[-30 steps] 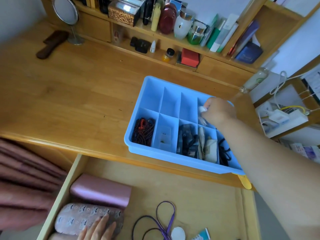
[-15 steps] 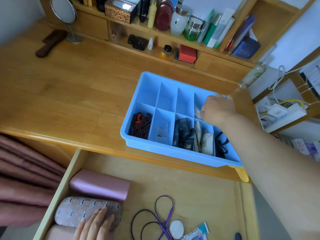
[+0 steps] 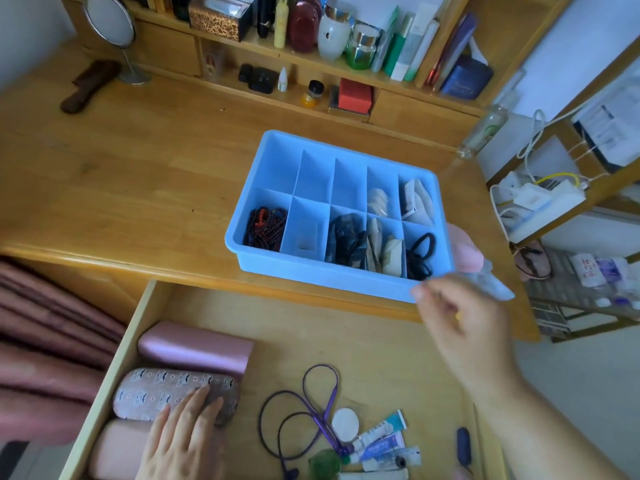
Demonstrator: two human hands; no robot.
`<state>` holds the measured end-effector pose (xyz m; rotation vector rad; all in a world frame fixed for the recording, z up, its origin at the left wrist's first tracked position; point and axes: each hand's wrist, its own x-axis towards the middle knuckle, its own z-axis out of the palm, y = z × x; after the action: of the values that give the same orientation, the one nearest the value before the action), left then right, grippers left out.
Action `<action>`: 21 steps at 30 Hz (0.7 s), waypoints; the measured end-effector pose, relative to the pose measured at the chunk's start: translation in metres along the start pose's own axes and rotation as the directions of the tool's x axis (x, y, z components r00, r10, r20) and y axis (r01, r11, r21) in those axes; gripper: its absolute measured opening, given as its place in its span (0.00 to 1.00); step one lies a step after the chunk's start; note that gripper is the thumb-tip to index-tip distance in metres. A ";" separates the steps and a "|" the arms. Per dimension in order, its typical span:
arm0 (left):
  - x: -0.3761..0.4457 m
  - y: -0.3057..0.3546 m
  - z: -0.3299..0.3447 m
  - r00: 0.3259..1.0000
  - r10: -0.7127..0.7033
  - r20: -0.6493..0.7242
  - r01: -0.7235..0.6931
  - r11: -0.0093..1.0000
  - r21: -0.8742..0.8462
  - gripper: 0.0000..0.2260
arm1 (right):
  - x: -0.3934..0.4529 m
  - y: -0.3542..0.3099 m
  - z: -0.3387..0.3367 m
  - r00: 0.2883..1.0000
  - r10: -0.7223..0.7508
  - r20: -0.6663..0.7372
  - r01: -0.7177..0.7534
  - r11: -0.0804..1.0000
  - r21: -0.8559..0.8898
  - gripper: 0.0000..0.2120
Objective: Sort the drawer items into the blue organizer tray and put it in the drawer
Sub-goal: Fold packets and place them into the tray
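Wooden shelving crowded with bottles, jars and boxes runs along the back of the desk point(image 3: 138, 157), and a round mirror point(image 3: 110, 20) stands at its far left corner. On the desk, just beyond the right hand point(image 3: 460, 327), sits the blue organizer tray point(image 3: 311, 268), its near right corner touching or nearly touching the blurred fingertips. That hand hangs above the open drawer point(image 3: 363, 341) with fingers loosely curled and nothing clearly gripped; motion blur keeps me from telling whether anything small is pinched there.

Inside the tray, the near row holds dark red beads point(image 3: 265, 228) in the compartment farthest from the right hand, then a small pale item, a dark bundle point(image 3: 346, 239), beige packets point(image 3: 384, 247) and black hair ties point(image 3: 420, 254) in the one closest to that hand. Two far compartments on the same side hold a pale wrapped piece and white sachets point(image 3: 417, 200); the other far ones show only blue.

The left hand point(image 3: 183, 441) lies flat, fingers spread, on a patterned case point(image 3: 156, 393) in the drawer, with a pink case point(image 3: 197, 348) just beyond it. Between the two hands, on the drawer floor, lie a purple looped cord point(image 3: 308, 410), a white disc point(image 3: 345, 424) and small tubes point(image 3: 381, 441).
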<state>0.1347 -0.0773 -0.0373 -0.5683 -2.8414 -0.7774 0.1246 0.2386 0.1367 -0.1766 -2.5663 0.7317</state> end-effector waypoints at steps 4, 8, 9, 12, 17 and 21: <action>-0.008 -0.010 0.000 0.996 0.078 0.044 -0.080 0.996 0.046 0.20 | -0.081 0.029 0.042 0.874 0.311 0.374 -0.277 0.950 -0.141 0.04; -0.012 -0.008 0.000 0.991 0.092 0.096 -0.097 0.994 0.050 0.22 | -0.113 0.061 0.086 0.613 0.576 0.541 -0.500 0.813 -0.298 0.10; -0.012 -0.008 0.000 0.990 0.093 0.102 -0.099 0.994 0.051 0.22 | -0.115 0.063 0.095 0.582 0.602 0.547 -0.507 0.794 -0.334 0.11; -0.012 -0.008 0.001 0.990 0.089 0.113 -0.095 0.994 0.051 0.21 | -0.119 0.063 0.119 0.498 0.627 0.599 -0.370 0.778 -0.507 0.16; -0.009 -0.008 0.002 0.994 0.077 0.078 -0.076 0.997 -0.016 0.21 | -0.119 0.052 0.142 0.491 0.576 0.653 -0.121 0.788 -0.604 0.14; -0.004 -0.007 0.002 0.994 0.089 0.061 -0.089 0.996 0.012 0.21 | -0.099 0.042 0.113 0.474 0.581 0.662 -0.220 0.806 -0.550 0.13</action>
<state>0.1360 -0.0831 -0.0434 -0.7225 -2.8505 -0.7355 0.1592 0.1971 -0.0095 -0.8029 -3.6472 0.4785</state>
